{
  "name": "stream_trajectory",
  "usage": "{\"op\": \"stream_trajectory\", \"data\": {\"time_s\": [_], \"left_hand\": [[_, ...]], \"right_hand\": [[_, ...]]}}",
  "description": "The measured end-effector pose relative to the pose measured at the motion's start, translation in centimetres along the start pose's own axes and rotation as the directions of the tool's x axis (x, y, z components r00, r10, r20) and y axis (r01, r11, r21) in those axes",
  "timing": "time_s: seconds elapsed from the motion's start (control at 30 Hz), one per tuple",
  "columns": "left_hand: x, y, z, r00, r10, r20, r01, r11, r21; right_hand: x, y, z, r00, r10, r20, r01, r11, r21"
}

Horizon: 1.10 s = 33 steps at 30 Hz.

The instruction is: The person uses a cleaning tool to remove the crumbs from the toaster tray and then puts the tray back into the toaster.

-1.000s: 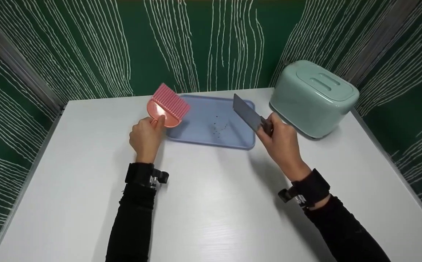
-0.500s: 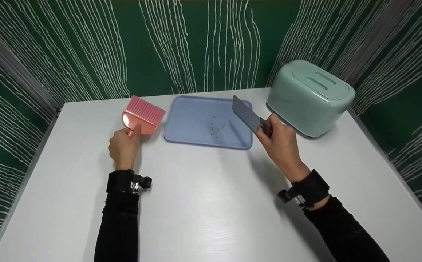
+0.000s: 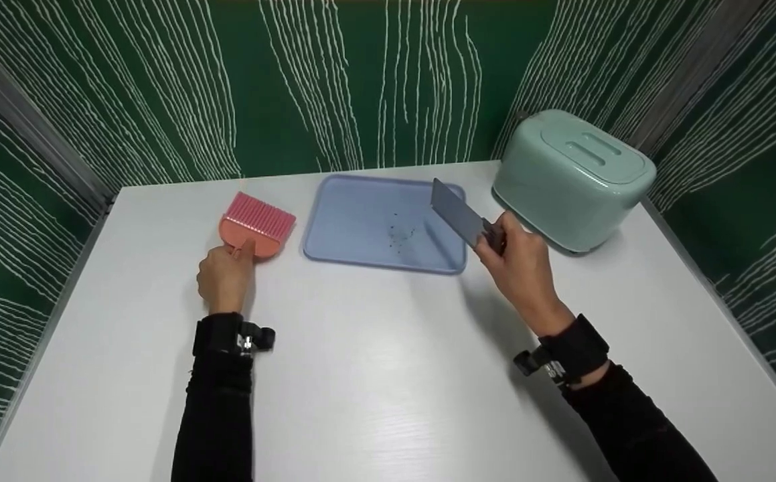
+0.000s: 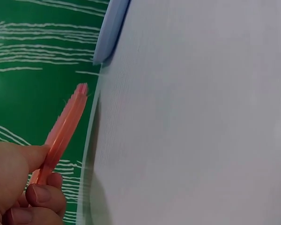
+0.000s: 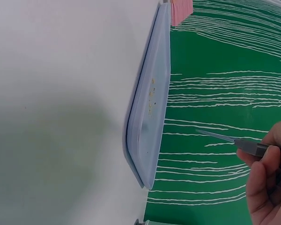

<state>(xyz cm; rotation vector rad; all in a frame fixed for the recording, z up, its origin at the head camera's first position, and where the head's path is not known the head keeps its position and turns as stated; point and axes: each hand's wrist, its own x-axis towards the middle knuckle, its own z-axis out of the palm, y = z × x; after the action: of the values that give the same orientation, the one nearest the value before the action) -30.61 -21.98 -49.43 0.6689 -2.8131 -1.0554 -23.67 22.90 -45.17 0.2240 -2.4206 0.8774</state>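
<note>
Since a second ago the left hand [image 3: 225, 278] has carried the pink brush [image 3: 256, 224] away from the tray's left rim, leftward and down, so that it now lies low on the white table [image 3: 374, 375], just beside the blue tray [image 3: 361, 221] at about nine o'clock of it and apart from its edge. The right hand [image 3: 521, 264] and its knife [image 3: 458, 214] have hardly shifted.

The left hand's fingers are curled about the brush's short handle, thumb pointing forward along it; the left wrist view shows thumb and fingertips pinching the thin pink body [image 4: 61, 133] edge-on. The right hand is wrapped round the knife handle [image 5: 253, 147], with the grey rectangular blade raised and slanting toward eleven o'clock over the tray's right part, clear of its surface.

By count: two hands, each with a black wrist strap; one brush; one knife; one tray, with a small scatter of dark crumbs [image 3: 401, 233] near its middle; one mint-green lidded container [image 3: 572, 177] at about two o'clock of the tray, near the table's far right corner.
</note>
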Motion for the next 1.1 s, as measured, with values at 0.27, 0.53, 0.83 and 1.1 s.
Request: {"op": "stream_trajectory", "data": {"time_s": [0.27,0.53,0.83,1.1], "left_hand": [[0.1,-0.1,-0.1,0.998,0.056,-0.018,-0.055,0.996,0.069],[-0.1,0.6,-0.6,0.998,0.015,0.053,-0.025,0.981,0.194],[0.1,0.3,-0.8,0.997,0.035,0.071,-0.054,0.96,0.274],[0.1,0.1,-0.7,0.995,0.053,0.09,-0.074,0.967,0.244]], "right_hand": [[-0.1,0.1,-0.3,1.0,0.021,0.012,-0.022,0.999,0.024],[-0.1,0.3,-0.5,0.999,0.054,0.009,-0.054,0.998,0.039],[-0.1,0.5,-0.6,0.997,0.074,0.016,-0.074,0.996,0.05],[-0.4,1.0,-0.9,0.995,0.098,0.02,-0.099,0.994,0.054]]}}
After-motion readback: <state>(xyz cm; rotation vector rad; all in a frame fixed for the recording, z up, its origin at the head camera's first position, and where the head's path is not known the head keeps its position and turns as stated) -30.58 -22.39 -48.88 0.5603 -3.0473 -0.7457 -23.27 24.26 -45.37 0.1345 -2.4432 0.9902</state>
